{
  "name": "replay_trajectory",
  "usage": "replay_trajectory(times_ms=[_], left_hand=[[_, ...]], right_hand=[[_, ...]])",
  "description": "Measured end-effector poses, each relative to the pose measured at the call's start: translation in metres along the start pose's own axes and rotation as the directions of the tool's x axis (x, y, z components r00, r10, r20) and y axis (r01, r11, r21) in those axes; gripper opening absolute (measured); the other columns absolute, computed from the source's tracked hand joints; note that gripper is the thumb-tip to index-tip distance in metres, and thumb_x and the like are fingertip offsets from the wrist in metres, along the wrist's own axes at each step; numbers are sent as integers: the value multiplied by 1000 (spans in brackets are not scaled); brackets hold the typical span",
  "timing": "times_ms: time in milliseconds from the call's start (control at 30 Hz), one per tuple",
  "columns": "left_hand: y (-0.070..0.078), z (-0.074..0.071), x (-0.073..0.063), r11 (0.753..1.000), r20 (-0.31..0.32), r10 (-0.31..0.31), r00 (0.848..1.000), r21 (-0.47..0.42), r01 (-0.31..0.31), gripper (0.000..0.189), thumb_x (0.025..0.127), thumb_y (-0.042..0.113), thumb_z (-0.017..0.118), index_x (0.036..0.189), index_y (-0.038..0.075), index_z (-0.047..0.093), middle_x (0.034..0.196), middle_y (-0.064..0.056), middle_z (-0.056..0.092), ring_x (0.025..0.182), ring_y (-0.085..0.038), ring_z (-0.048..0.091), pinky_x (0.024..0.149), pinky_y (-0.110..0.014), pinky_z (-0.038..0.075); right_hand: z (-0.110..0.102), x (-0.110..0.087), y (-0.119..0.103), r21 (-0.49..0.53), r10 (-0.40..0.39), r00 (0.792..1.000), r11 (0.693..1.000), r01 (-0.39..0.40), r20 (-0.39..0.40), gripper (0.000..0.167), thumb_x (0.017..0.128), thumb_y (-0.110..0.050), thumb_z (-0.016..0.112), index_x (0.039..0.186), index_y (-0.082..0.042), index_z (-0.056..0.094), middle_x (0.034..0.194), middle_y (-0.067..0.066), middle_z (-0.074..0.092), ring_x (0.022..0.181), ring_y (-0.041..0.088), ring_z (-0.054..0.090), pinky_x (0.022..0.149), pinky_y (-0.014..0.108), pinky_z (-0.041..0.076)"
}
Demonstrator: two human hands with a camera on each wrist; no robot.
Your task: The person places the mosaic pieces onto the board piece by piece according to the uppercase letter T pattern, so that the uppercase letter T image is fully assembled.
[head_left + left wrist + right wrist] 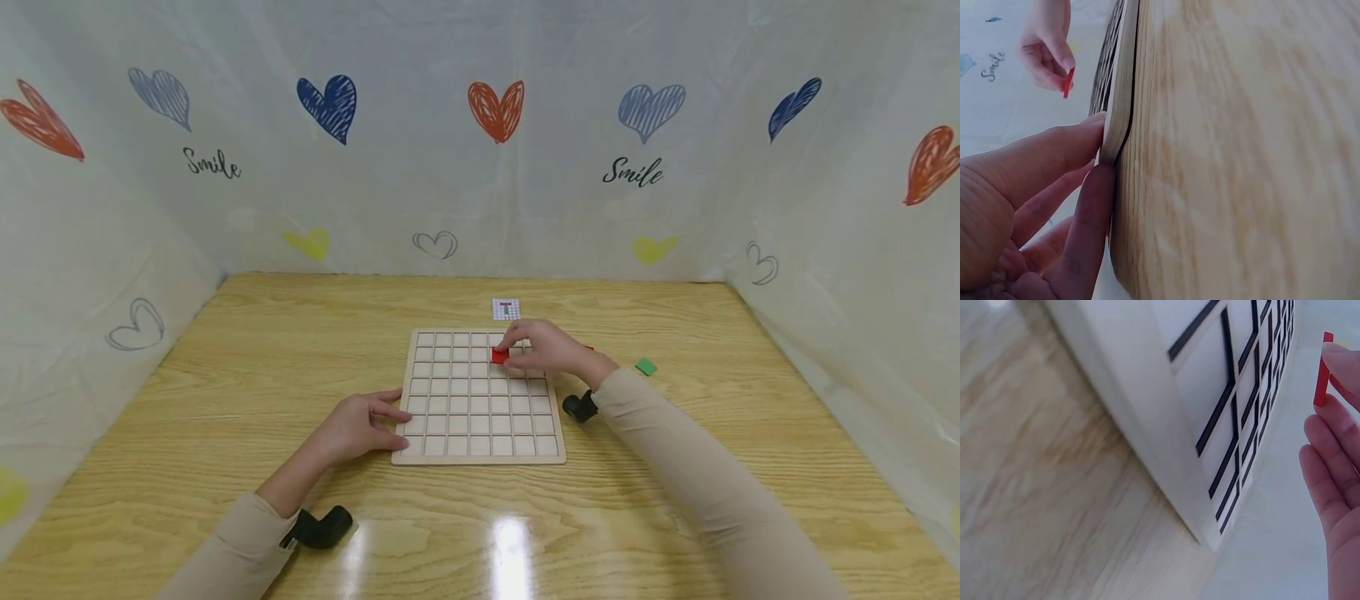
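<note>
A pale wooden board [459, 406] with a grid of square cells lies flat on the table. Over its upper right part, my right hand [543, 346] pinches a thin red square tile [500, 356] between thumb and fingers. In the right wrist view the tile [1323, 370] is seen edge-on, raised off the board. My left hand [358, 427] rests at the board's left edge near the front corner, thumb and fingertips touching the rim. The left wrist view shows these fingers [1088, 206] against the board's side [1124, 81].
A small printed card [506, 309] with a T-shaped pattern on a grid lies behind the board. A green tile [646, 367] sits to the right, beyond my right wrist. Something red [589, 347] peeks out behind that wrist. A heart-printed curtain [420, 183] encloses the table.
</note>
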State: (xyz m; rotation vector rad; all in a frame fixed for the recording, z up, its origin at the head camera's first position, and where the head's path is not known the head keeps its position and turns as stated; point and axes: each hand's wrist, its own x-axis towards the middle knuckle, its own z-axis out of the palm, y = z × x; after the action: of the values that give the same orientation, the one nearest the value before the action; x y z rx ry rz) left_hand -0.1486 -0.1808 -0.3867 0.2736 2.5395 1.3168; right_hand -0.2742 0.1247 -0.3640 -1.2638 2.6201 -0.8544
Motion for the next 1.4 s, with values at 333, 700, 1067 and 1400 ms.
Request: replay_trajectory(times_ms=[333, 700, 1067, 1400], left_hand=[[1, 1, -1, 999, 5, -19, 1000, -35, 19, 35, 71, 9, 81, 102, -3, 70, 142, -21, 37, 74, -13, 65, 66, -26, 50], [4, 0, -3, 999, -3, -30, 1000, -25, 30, 35, 72, 9, 81, 102, -2, 70, 142, -21, 38, 76, -14, 65, 67, -27, 51], [1, 0, -2, 1000, -16, -17, 1000, 2, 17, 34, 71, 10, 81, 102, -2, 71, 140, -21, 39, 75, -12, 64, 64, -26, 50], [4, 0, -1, 999, -12, -35, 999, 10, 35, 34, 72, 10, 81, 102, -1, 71, 141, -20, 40, 73, -12, 64, 66, -27, 50]], right_hand=[[5, 14, -3, 4, -15, 1000, 1000, 15, 9, 21, 82, -8, 71, 102, -3, 72, 95, 2, 63, 93, 20, 57, 84, 40, 45], [10, 26, -9, 3, 4, 1000, 1000, -4, 29, 21, 83, -9, 70, 103, -4, 72, 98, 3, 63, 94, 20, 58, 84, 35, 45], [17, 39, -7, -9, 23, 999, 1000, -23, 27, 22, 83, -8, 70, 104, -3, 71, 97, 4, 63, 93, 17, 57, 82, 31, 46], [20, 48, -7, 16, 58, 997, 998, -59, 52, 22, 84, -9, 69, 105, -5, 71, 98, 3, 62, 91, 17, 56, 80, 28, 44]])
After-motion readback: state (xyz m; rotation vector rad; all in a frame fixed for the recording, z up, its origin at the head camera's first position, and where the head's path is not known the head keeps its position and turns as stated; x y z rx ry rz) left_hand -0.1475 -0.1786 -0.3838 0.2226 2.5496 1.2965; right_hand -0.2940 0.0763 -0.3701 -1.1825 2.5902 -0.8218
